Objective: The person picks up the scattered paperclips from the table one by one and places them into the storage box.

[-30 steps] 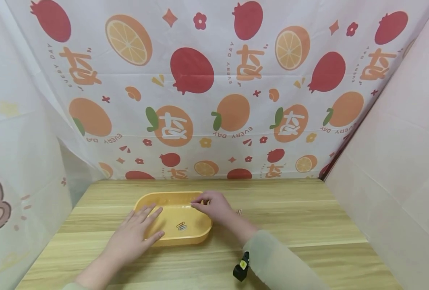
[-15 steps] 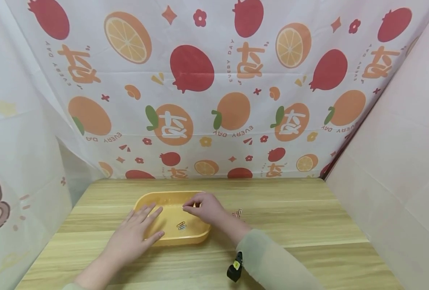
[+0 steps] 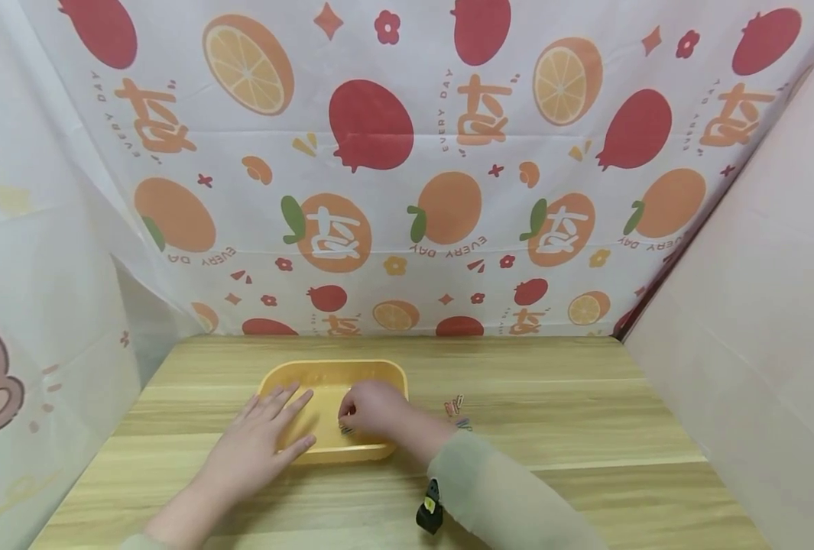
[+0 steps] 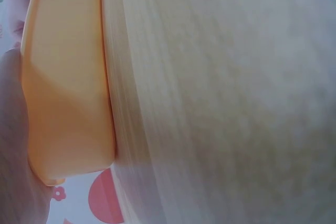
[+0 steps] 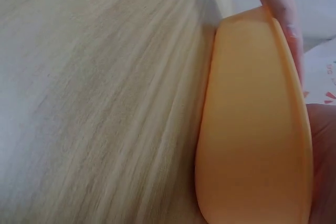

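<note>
So, clips (image 3: 346, 430) prob under R hand (image 3: 374, 406)

Sheets (image 3: 441, 164) on 3 sides of a wood-grain table (image 3: 551, 420) suggest a booth-like workspace.

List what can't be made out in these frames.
What the right hand pinches, if anything: head view, hidden by its own fingers.
Number of paper clips in the tray: head view, too small, partly covered by that hand.
Number of loose clips outside it: head view, too small.
Tray floor: both wrist views, hidden by the outer wall.
</note>
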`<state>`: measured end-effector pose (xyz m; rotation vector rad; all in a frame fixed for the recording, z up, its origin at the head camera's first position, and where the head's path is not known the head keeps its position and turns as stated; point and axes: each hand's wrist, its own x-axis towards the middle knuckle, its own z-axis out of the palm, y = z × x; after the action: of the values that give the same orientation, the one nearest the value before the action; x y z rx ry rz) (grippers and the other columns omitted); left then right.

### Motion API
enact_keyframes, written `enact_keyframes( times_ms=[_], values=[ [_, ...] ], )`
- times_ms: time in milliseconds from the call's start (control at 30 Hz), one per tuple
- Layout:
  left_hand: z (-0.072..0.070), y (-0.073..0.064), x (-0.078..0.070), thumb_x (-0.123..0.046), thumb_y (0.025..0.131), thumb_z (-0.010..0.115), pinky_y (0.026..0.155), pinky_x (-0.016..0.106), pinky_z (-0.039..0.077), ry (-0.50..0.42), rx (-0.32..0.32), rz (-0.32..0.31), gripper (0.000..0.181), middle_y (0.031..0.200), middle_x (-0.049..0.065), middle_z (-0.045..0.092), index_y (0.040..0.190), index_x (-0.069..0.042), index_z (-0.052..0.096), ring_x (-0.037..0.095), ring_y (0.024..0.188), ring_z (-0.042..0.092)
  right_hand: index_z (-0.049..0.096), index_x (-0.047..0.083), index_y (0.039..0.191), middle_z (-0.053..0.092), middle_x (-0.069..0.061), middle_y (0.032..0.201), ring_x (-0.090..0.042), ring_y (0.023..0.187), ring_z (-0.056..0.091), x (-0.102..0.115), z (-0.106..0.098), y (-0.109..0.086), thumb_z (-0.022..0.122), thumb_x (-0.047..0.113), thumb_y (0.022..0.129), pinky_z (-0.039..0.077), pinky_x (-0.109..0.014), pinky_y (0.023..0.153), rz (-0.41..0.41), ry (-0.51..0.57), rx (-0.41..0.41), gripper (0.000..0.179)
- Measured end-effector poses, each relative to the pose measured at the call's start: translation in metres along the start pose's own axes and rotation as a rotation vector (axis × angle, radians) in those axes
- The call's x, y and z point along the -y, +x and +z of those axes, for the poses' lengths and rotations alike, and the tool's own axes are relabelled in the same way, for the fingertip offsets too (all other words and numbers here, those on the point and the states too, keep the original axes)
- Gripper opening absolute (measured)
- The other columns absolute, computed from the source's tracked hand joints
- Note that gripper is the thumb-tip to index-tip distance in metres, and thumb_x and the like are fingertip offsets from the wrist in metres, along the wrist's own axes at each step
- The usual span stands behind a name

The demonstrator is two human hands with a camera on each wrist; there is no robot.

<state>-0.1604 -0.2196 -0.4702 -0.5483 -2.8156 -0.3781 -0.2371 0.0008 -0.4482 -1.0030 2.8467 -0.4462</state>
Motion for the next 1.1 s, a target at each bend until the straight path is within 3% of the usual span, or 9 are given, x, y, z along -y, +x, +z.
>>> enact_keyframes(
  times_ms=[233,667,867,1100],
  values=[
    [0.001,0.0,0.001,-0.063,0.094,0.052,0.123,0.047,0.005,0.014,-0.014,0.011,0.072,0.158,0.009,0.036,0.153,-0.023,0.041,0.037,0.145,0.03,0.07,0.03,0.071,0.057,0.022,0.067,0.001,0.065,0.051,0.005,0.005,0.002,0.073,0.027,0.087,0.043,-0.018,0.061,0.03,-0.048,0.066,0.017],
    [0.0,0.0,-0.001,-0.059,0.094,0.057,0.121,0.052,0.012,0.013,-0.059,0.035,0.07,0.155,0.011,0.04,0.151,-0.02,0.045,0.039,0.142,0.035,0.068,0.029,0.069,0.055,0.021,0.065,-0.001,0.063,0.051,0.003,0.01,0.004,0.076,0.027,0.083,0.041,-0.021,0.056,0.02,-0.078,0.111,0.016],
    [0.0,0.0,-0.001,-0.059,0.094,0.057,0.122,0.05,0.009,0.016,-0.025,0.02,0.07,0.157,0.01,0.037,0.152,-0.021,0.043,0.037,0.144,0.031,0.07,0.03,0.073,0.057,0.022,0.069,0.0,0.065,0.051,0.003,0.007,0.003,0.076,0.029,0.085,0.042,-0.019,0.059,0.023,-0.06,0.099,0.013],
    [-0.001,0.0,-0.003,-0.056,0.094,0.059,0.12,0.054,0.015,0.009,-0.041,0.03,0.069,0.155,0.011,0.04,0.15,-0.019,0.045,0.038,0.142,0.034,0.076,0.029,0.086,0.058,0.019,0.074,0.001,0.069,0.052,0.003,0.001,0.001,0.074,0.032,0.088,0.044,-0.019,0.063,0.04,0.005,0.083,0.004]
  ],
)
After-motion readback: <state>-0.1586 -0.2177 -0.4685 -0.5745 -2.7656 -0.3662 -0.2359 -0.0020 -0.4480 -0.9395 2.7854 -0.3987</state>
